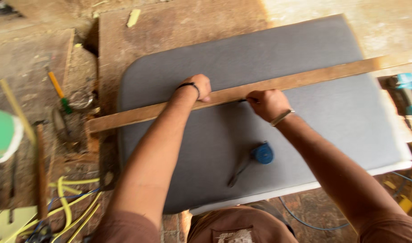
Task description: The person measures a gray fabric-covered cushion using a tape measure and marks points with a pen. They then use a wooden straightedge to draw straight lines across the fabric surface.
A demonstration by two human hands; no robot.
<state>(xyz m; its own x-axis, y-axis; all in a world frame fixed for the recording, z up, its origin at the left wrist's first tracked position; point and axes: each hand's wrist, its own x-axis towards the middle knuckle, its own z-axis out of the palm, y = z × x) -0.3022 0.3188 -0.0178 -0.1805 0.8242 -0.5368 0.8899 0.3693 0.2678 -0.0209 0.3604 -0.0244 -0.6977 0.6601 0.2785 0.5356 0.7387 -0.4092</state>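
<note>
Batten [260, 85], long stiff light wood, laid corner to corner across your grey cushion panel [305, 135]: left hand [198, 86] fingers pressed flat together mid-length, right hand [266, 103] pinching a pen [243, 100] at its edge.

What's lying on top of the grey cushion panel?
A long wooden batten, pressed by the left hand; right hand marking along it; blue tape measure. Fabric beneath the batten is hidden.

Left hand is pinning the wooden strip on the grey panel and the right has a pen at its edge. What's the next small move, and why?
Probably draw the pen along the wooden strip, toward its right end. The left hand presses the strip flat across the grey panel, and the right hand holds the tip against the strip's near edge, so it serves as a straightedge.
</note>
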